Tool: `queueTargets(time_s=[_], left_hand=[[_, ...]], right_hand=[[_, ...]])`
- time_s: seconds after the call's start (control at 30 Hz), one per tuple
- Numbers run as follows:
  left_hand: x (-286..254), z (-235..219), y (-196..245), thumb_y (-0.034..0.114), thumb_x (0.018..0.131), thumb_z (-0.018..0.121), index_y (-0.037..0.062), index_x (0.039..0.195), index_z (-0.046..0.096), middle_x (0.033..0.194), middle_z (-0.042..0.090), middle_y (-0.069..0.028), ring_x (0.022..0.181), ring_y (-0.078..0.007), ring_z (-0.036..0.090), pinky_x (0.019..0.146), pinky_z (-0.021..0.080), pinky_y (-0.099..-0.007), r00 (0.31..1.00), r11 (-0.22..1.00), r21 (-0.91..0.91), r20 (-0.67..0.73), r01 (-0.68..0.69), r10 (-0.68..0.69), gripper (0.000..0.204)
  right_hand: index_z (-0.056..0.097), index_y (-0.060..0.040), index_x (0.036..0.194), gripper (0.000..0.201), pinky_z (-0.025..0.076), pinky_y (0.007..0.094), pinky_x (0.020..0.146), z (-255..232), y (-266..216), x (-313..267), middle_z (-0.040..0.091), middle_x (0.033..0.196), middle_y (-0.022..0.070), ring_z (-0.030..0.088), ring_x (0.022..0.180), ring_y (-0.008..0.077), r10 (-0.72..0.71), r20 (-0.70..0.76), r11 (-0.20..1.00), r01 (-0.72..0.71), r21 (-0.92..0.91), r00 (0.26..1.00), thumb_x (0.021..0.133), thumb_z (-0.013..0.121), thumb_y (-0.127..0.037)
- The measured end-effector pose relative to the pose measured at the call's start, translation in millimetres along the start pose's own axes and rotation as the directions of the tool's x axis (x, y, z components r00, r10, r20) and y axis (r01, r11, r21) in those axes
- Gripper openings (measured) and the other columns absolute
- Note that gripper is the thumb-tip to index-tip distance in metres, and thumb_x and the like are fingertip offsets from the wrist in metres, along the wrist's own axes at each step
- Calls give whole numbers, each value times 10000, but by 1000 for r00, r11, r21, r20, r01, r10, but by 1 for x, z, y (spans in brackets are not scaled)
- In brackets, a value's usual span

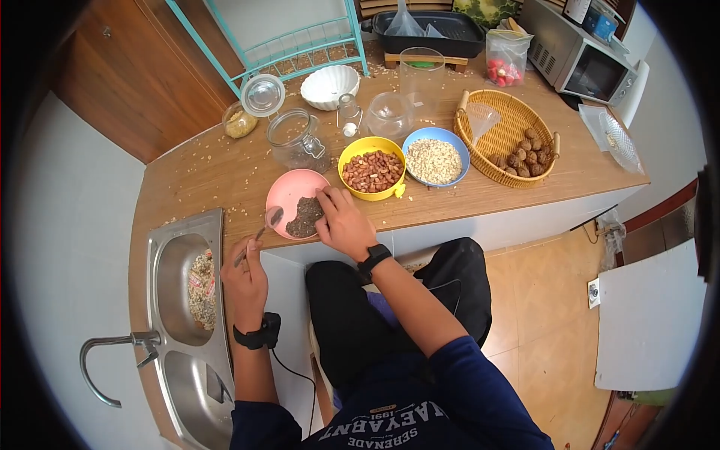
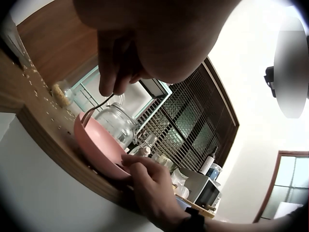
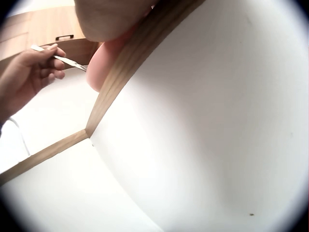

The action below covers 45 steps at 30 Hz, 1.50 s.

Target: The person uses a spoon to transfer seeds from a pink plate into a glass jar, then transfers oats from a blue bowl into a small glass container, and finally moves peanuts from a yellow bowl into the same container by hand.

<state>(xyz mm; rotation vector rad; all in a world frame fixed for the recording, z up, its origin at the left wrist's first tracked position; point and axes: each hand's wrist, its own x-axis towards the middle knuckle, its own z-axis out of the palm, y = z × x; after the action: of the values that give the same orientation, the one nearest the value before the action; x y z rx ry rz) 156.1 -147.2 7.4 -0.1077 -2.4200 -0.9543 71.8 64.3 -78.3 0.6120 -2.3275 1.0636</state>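
Note:
My left hand [image 1: 244, 279] pinches the handle of a metal spoon [image 1: 260, 234]. The spoon's head overlaps the left side of a pink bowl [image 1: 289, 185] standing at the counter's front edge. Small dark grey seeds [image 1: 306, 217] lie heaped on the right side of that bowl. On the opposite side, my right hand [image 1: 346, 225] grips the bowl's rim, fingertips over the inside by the seeds. From the left wrist view, the spoon [image 2: 99, 106] reaches down to the far rim, and the right hand [image 2: 153, 186] holds the near rim.
Beside the pink bowl stand a yellow bowl of peanuts [image 1: 373, 172], a blue bowl of oats [image 1: 434, 161] and a wicker basket [image 1: 499, 101] with walnuts. Behind them are an open glass jar [image 1: 294, 142] and other glassware. A sink [image 1: 176, 259] lies left; loose flakes dot the counter.

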Motion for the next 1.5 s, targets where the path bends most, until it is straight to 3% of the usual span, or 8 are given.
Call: queueTargets(time_s=[0.03,0.1,0.23,0.4,0.6,0.9,1.17,1.5], left_hand=[[1,-1,4,167,1096,568,-84,1106,698,921,758,-136,862,-176,721,810,568,-302,1000,1000,8,0,-2,2,283],[7,-3,16,209,1098,575,-69,1067,699,869,747,-126,788,-160,712,756,572,-292,967,959,-130,13,253,-254,306],[15,-1,0,237,1093,591,-41,1045,702,845,736,-114,746,-153,707,729,572,-276,941,903,-272,23,332,-339,303],[10,6,-24,224,1078,614,-50,1099,684,868,743,-137,760,-202,736,695,593,-285,820,642,-536,193,548,-539,284],[-4,52,-25,217,1082,606,-51,1138,676,966,744,-144,895,-211,736,837,599,-293,761,371,-747,269,552,-591,282],[-8,70,-29,221,1109,556,-65,1207,646,1081,735,-155,973,-198,697,933,555,-302,761,201,-874,247,442,-600,316],[-6,54,-28,226,1111,551,-63,1210,622,1055,734,-169,965,-217,706,919,556,-308,808,333,-861,140,385,-572,314],[47,28,-12,231,1098,572,-65,1206,610,1018,721,-175,906,-226,709,858,587,-314,835,406,-861,38,306,-549,316]], right_hand=[[559,82,1355,559,530,440,999,1,1,0,559,1311,211,541,1198,361,7,-3,1000,-7,-6,1000,847,644,-137],[570,67,1350,549,536,445,976,2,1,-1,568,1285,203,556,1165,365,-8,-50,1000,9,13,999,837,647,-111],[573,61,1348,551,549,444,943,2,1,-1,575,1260,191,573,1129,364,-30,-114,999,33,29,993,825,656,-89],[560,68,1361,569,557,441,924,1,0,-2,569,1265,189,574,1130,361,-27,-103,998,32,47,994,824,662,-89],[560,69,1370,578,554,440,924,3,2,-4,573,1254,200,576,1131,368,-30,-131,998,36,47,991,823,668,-84],[572,90,1355,557,555,411,965,2,0,-1,597,1279,207,579,1169,346,-39,-141,999,35,-30,989,861,674,-147],[605,73,1315,457,558,410,943,1,-1,0,613,1241,188,599,1118,343,-28,-149,999,25,-23,988,920,652,-153],[733,30,875,253,574,412,879,8,1,-2,650,1169,159,601,1065,324,-23,-192,1000,27,17,981,955,649,-196]])
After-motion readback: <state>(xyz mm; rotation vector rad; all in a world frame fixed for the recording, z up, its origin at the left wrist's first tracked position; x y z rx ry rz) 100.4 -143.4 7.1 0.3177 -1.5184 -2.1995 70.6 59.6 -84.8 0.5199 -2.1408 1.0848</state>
